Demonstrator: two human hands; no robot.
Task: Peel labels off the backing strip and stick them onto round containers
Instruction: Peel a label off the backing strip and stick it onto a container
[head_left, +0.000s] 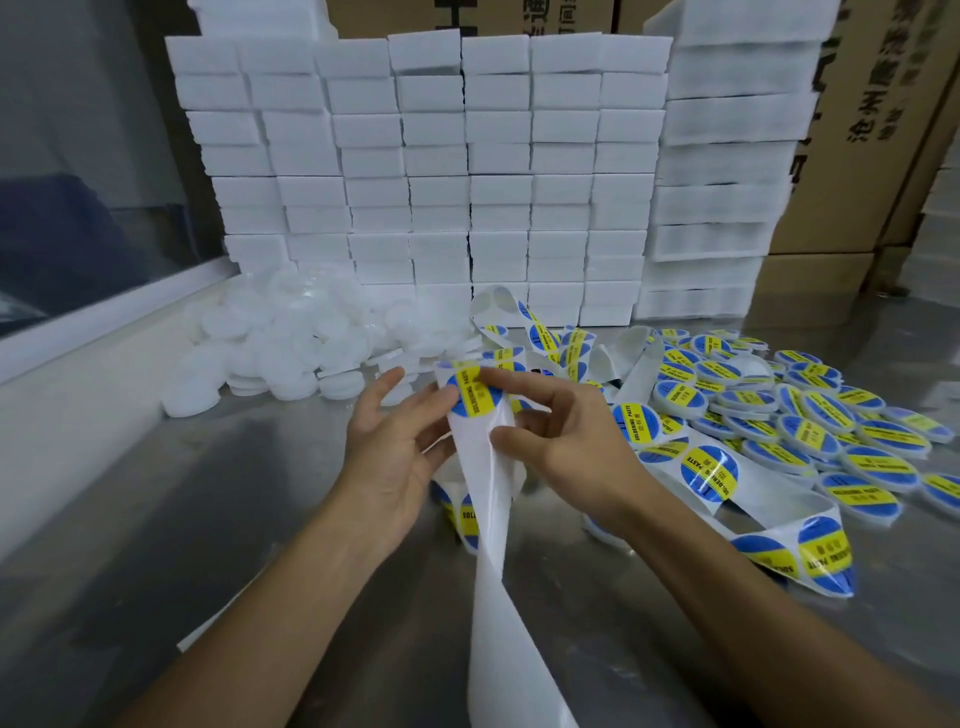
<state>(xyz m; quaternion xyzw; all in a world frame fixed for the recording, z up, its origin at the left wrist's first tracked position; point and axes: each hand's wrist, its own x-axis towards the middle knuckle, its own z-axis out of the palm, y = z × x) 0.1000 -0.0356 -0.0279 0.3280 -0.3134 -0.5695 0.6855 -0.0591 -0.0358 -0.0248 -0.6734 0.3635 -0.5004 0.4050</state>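
A: Status?

B: Labelled round containers (810, 415) heaped at the right side of the steel worktop (156, 519); plain white ones (291, 338) piled at the back left, so plenty left.

A: Grips?

B: My left hand (392, 447) grips the white backing strip (493, 519); my right hand (561, 436) pinches the round blue-and-yellow label (475, 396) at its top. Strip's long axis runs from the hands toward the near edge.

Hands (395, 447) (561, 436) at centre w/ strip (498, 519) between. Bare lids (291, 338) piled far left, labelled lids (810, 415) right, foam blocks (441, 171) stacked behind, boxes (883, 130) behind those.
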